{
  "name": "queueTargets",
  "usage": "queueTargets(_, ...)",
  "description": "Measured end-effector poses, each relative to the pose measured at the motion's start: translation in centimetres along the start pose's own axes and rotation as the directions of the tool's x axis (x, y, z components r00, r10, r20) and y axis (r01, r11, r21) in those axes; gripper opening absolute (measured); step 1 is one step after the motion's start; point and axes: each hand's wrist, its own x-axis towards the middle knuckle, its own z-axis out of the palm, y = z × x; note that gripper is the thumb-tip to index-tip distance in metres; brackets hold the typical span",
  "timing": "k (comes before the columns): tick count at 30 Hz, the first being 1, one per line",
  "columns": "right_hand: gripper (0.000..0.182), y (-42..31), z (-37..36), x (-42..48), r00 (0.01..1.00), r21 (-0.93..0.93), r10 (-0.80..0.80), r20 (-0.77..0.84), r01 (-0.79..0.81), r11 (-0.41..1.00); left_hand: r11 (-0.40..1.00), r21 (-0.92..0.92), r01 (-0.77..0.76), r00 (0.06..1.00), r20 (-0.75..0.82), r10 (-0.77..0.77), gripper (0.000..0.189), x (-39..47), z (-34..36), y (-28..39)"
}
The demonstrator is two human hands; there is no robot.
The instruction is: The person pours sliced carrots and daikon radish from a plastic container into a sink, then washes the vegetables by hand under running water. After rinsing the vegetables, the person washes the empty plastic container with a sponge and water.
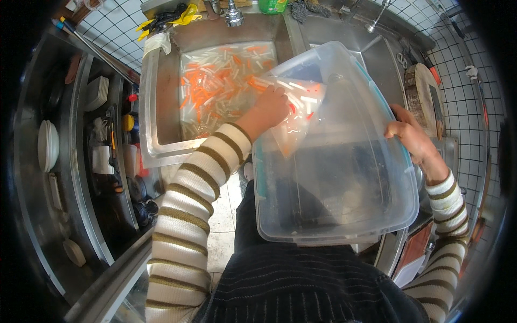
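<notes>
My left hand (271, 108) grips a clear plastic bag (301, 97) with some white and orange vegetable sticks and a few red pieces inside. The bag's corner hangs down over a large clear plastic tub (347, 177). With my right hand (416, 139) I hold that tub by its right rim, its base tilted towards my waist. Beyond my left hand, many white and orange sticks (218, 80) lie in cloudy water in the left basin of a steel sink (161, 89). The tub's far end overlaps the sink's divider and right basin.
A faucet (234, 15) hangs over the left basin. Black and yellow rubber gloves (167, 20) and a white cloth (157, 43) lie on its rim. A green bottle (272, 5) stands behind. At right is a round wooden chopping block (422, 99); at left, shelves hold white plates (48, 145).
</notes>
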Motion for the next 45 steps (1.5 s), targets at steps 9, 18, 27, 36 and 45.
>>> queueTargets(9, 0.059, -0.2, 0.3, -0.1, 0.998, 0.004, -0.068, -0.017, 0.068, 0.998, 0.954, -0.289, 0.08, 0.997, 0.028, -0.075, 0.012, 0.3, -1.4, -1.7)
queueTargets(18, 0.055, -1.3, 0.7, -0.5, 0.998, 0.009, -0.064, -0.007, 0.064, 0.998, 0.493, -0.859, 0.14, 0.911, -0.084, -0.404, 0.017, -1.6, -6.0, -5.2)
queueTargets(27, 0.054, -1.5, 1.3, -0.5, 0.995, -0.013, -0.092, -0.035, 0.091, 0.996, 0.306, -0.858, -0.412, 0.862, -0.476, -0.174, 0.011, -9.9, -22.8, -1.2)
queueTargets(36, 0.058, -1.5, 1.2, -0.5, 0.997, 0.018, -0.067, -0.047, 0.068, 0.998, 0.301, -0.473, -0.828, 0.32, -0.839, -0.44, 0.015, -12.4, -26.8, 5.6)
queueTargets(45, 0.059, -1.8, 1.3, -0.5, 0.998, -0.075, -0.057, -0.042, 0.053, 0.996, 0.407, -0.379, -0.831, 0.276, -0.917, -0.289, 0.015, -11.9, -25.6, 3.1)
